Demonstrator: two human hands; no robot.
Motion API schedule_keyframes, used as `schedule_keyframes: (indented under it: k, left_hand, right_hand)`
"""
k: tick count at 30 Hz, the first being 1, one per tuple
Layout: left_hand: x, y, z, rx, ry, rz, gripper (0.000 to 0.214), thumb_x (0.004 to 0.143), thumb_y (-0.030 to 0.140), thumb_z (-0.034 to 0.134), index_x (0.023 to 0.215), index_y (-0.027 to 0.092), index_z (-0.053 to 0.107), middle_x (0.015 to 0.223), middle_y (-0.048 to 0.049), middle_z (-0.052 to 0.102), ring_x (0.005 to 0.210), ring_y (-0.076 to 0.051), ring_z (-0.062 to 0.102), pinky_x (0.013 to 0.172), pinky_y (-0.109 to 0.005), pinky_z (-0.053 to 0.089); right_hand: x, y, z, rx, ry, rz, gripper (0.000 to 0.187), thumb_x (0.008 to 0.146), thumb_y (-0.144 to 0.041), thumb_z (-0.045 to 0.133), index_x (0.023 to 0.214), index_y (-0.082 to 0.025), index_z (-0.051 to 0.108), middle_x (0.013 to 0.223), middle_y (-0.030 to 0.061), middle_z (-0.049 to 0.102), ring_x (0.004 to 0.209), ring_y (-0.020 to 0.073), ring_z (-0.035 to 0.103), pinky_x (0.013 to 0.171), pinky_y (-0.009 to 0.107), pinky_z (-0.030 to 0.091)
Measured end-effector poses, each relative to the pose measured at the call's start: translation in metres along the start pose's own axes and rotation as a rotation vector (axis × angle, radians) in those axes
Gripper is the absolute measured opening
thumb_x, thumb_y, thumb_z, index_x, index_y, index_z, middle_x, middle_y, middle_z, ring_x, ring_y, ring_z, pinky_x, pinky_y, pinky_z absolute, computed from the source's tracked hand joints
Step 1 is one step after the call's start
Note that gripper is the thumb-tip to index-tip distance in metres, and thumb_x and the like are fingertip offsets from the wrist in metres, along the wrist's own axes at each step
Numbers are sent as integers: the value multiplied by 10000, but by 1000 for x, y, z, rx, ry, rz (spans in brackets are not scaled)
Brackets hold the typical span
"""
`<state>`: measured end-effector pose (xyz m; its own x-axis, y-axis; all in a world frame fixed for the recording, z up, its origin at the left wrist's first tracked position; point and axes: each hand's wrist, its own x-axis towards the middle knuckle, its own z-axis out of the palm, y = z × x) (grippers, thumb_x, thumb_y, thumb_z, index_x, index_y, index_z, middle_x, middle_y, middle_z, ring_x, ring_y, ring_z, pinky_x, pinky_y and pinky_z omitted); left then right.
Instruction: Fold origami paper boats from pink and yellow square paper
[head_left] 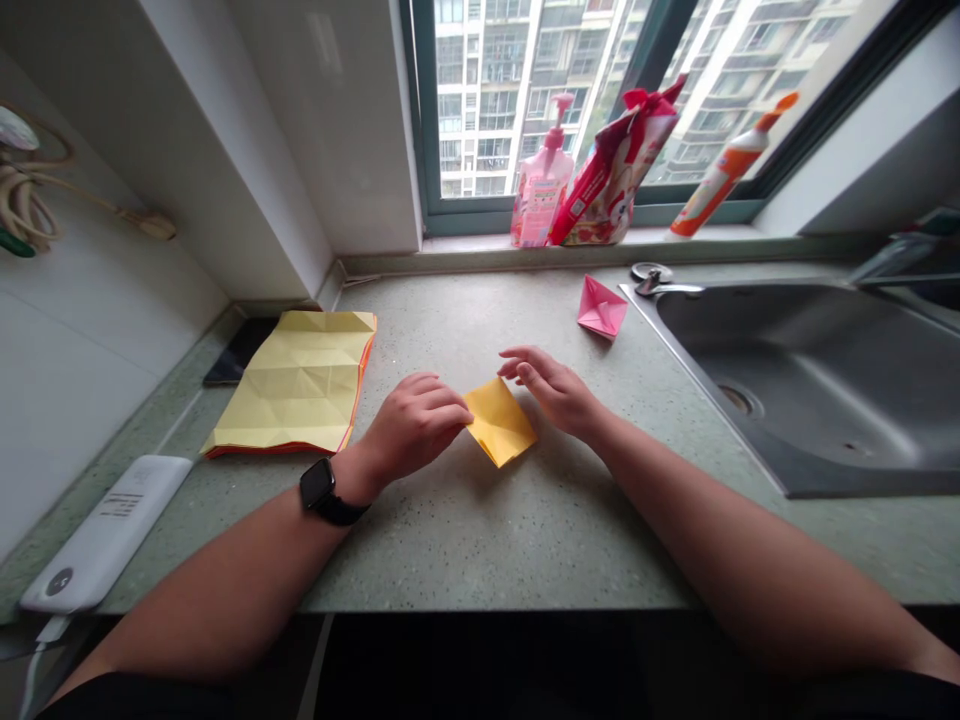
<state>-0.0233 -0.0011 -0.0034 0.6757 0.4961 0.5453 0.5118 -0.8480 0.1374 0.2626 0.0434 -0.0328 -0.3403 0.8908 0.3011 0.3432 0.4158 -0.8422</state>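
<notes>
A folded piece of yellow origami paper (504,420) lies tilted on the speckled countertop, one corner toward me. My left hand (421,420), with a black watch at the wrist, pinches its left corner between thumb and fingers. Beside the paper's upper right edge is my right hand (553,388), its fingers loosely bent and apart; nothing shows in them. Whether those fingertips touch the paper's top corner I cannot tell. A pink folded-paper piece (601,308) stands farther back, close to the sink.
Creased yellow sheets (300,380) over orange ones lie at left, partly over a dark flat object (238,350). A white power bank (109,533) with a cable sits nearer. The steel sink (750,440) is at right. A pump bottle (541,195), red pouch (619,175) and orange-white bottle (724,175) line the windowsill.
</notes>
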Motion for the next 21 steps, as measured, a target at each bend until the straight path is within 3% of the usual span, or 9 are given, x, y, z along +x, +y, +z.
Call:
schedule_keyframes:
  k: [2, 4, 8, 10, 13, 17, 19, 21]
  left_hand:
    - [-1, -5, 2, 34, -67, -86, 173, 1048, 176, 639, 967, 233, 781, 1021, -51, 814, 947, -226, 716, 1008, -441, 557]
    - [-3, -9, 4, 83, -144, -190, 146, 979, 141, 662, 922, 222, 770, 984, -68, 804, 924, -250, 713, 928, -428, 554]
    - [-5, -10, 7, 104, -216, -330, 140, 904, 115, 665, 832, 215, 731, 899, -65, 764, 845, -250, 688, 821, -393, 530]
    - [-5, -7, 8, 97, -207, -351, 145, 913, 127, 655, 816, 212, 722, 871, -63, 745, 822, -245, 676, 813, -391, 523]
    - [-4, -3, 8, 92, -209, -353, 147, 935, 153, 666, 820, 210, 737, 853, -63, 738, 807, -240, 667, 818, -392, 517]
    - [-2, 2, 6, 51, -224, -366, 160, 984, 215, 685, 850, 213, 772, 841, -55, 747, 795, -230, 674, 802, -374, 506]
    - [0, 5, 5, 18, -224, -389, 233, 1026, 273, 679, 815, 211, 757, 806, -47, 743, 763, -219, 670, 766, -357, 491]
    - [0, 8, 4, -22, -214, -437, 285, 1054, 325, 677, 801, 209, 733, 779, -37, 743, 720, -205, 664, 716, -338, 469]
  right_hand:
    - [-1, -1, -2, -130, 54, -74, 481, 1129, -637, 450, 1316, -272, 703, 1246, 116, 772, 1193, 306, 709, 1076, 513, 549]
    - [-2, -4, -5, -223, 30, -141, 483, 1143, -623, 424, 1289, -269, 718, 1291, 125, 762, 1245, 317, 695, 1102, 530, 543]
    - [-6, -9, -6, -321, -242, -277, 402, 1073, -586, 631, 1313, -276, 720, 1279, 114, 765, 1218, 307, 698, 1082, 518, 553]
    - [-9, -11, -2, -403, -335, -324, 480, 966, -538, 802, 1357, -273, 711, 1288, 120, 759, 1213, 320, 688, 1078, 527, 546]
    - [-12, -10, 4, -523, -336, -346, 420, 892, -361, 878, 1281, -266, 752, 1243, 119, 762, 1154, 323, 690, 1028, 519, 544]
    - [-10, -8, 7, -557, -325, -313, 127, 956, -201, 740, 1055, -272, 776, 1086, 77, 770, 1007, 263, 700, 912, 426, 542]
    - [-9, -8, 7, -542, -323, -279, 156, 978, -184, 692, 1089, -270, 758, 1031, 63, 769, 952, 242, 699, 876, 396, 539]
    - [-9, -9, 7, -523, -287, -236, 315, 964, -167, 687, 1260, -268, 716, 1013, 53, 776, 932, 239, 706, 872, 390, 540]
